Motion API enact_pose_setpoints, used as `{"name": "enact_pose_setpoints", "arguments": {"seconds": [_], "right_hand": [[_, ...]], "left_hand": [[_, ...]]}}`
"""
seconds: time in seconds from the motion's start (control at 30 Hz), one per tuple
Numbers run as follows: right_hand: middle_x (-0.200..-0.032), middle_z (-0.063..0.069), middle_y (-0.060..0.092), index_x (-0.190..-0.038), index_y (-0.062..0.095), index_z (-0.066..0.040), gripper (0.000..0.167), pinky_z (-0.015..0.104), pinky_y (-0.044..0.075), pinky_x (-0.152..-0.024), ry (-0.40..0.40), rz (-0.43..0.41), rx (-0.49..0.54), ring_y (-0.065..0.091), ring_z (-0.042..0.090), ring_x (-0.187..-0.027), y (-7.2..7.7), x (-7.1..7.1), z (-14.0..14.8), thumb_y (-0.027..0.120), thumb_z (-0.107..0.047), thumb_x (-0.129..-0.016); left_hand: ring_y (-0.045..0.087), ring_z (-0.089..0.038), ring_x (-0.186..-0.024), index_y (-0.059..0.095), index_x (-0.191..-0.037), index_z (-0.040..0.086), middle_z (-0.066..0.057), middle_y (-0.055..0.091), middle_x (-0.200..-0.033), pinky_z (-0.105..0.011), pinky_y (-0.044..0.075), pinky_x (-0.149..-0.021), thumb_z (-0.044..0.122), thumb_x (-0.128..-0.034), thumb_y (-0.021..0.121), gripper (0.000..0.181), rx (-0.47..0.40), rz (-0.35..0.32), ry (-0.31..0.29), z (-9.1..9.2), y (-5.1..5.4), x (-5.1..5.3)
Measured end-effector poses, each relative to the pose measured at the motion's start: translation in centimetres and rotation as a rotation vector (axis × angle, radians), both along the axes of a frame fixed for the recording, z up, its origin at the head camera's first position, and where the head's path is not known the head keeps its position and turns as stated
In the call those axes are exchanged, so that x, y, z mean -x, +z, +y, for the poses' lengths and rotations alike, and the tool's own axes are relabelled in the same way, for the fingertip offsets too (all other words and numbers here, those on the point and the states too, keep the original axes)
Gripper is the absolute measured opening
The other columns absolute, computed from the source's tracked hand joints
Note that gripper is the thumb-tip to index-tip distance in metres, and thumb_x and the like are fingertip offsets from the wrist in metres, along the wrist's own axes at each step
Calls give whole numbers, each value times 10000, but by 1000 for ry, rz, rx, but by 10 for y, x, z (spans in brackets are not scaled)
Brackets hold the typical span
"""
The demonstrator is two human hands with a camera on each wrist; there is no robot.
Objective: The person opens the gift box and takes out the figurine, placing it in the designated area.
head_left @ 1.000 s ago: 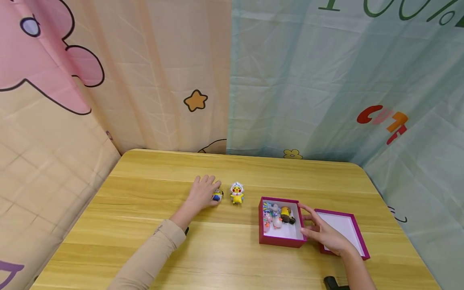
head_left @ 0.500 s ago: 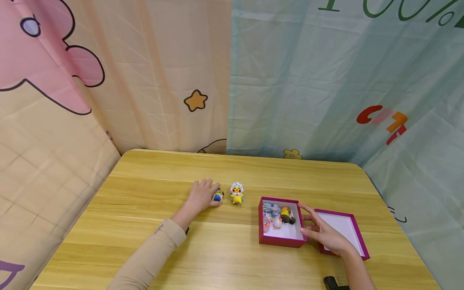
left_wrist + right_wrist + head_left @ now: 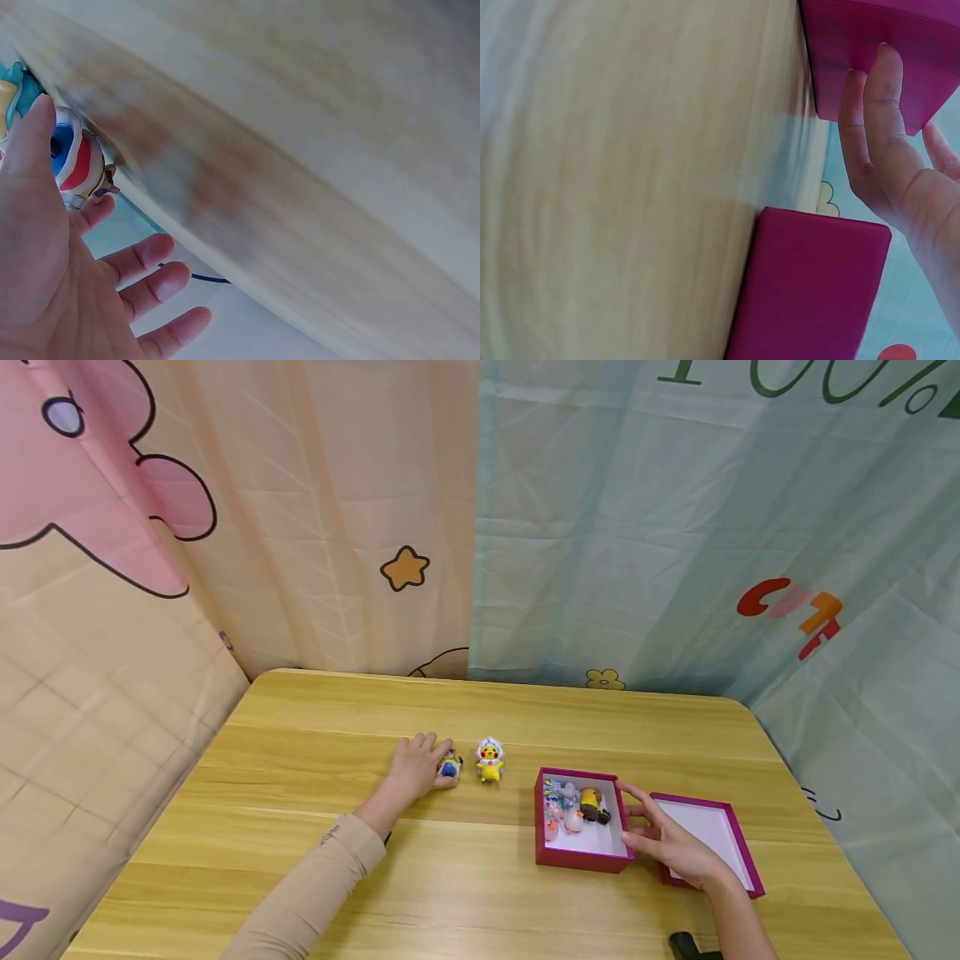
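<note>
Head: small blue, white and yellow toy figure (image 3: pixel 450 767) is held by the left hand (image 3: pixel 418 768), on the light wooden table (image 3: pixel 450 893). Small yellow toy figure with white hood (image 3: pixel 491 762) is placed just beside it, untouched. Uncovered square magenta box with white inside (image 3: pixel 581 857) is steadied at its right wall by the right hand (image 3: pixel 675 845). Cluster of small multicoloured figures (image 3: pixel 573 814) is contained in it. Square magenta lid with white inside (image 3: pixel 708 827) is laid beside it, partly hidden.

Progress, as judged: lid off, most figures boxed; two outside, lid not on.

Left wrist: blue, white and yellow figure is pinched by thumb and index finger; other fingers are extended. Teal-and-cream shape (image 3: pixel 22 86) is cut off, not identifiable.

Right wrist: box wall is touched by near-straight fingers; nothing gripped.
</note>
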State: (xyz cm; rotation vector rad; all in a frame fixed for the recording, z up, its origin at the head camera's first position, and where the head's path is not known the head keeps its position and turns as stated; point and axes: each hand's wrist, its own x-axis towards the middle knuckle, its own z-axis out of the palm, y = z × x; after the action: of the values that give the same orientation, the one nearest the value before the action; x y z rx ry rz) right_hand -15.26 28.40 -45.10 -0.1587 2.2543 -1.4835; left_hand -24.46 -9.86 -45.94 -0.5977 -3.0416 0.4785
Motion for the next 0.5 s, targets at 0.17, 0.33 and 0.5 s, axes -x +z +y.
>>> {"name": "enact_pose_setpoints", "arguments": {"seconds": [0.17, 0.33, 0.5], "right_hand": [[-1384, 269, 242, -1454, 111, -203, 742, 465, 425, -907, 6, 6, -1, 296, 457, -1221, -1, 1, 1, 586, -183, -885], [-1395, 266, 227, -1453, 110, -212, 741, 454, 428, -906, 8, 3, -2, 289, 446, -1228, -1, 1, 1, 586, -186, -886], [-1392, 281, 221, -1456, 107, -202, 740, 467, 425, -906, 12, 8, 2, 281, 462, -1226, -1, 1, 1, 583, -189, -889]], "left_hand": [[459, -211, -993, 366, -1375, 233, -68, 457, -1178, -355, 405, -785, 723, -774, 381, 776, 15, -2, 0, 0, 0, 0], [459, -214, -1006, 354, -1379, 221, -76, 454, -1190, -364, 409, -808, 713, -783, 392, 773, 7, -22, -2, -1, 1, 0], [448, -232, -992, 313, -1404, 204, -98, 438, -1193, -358, 405, -789, 720, -790, 358, 803, -46, 15, -19, -4, 1, 1]]}}
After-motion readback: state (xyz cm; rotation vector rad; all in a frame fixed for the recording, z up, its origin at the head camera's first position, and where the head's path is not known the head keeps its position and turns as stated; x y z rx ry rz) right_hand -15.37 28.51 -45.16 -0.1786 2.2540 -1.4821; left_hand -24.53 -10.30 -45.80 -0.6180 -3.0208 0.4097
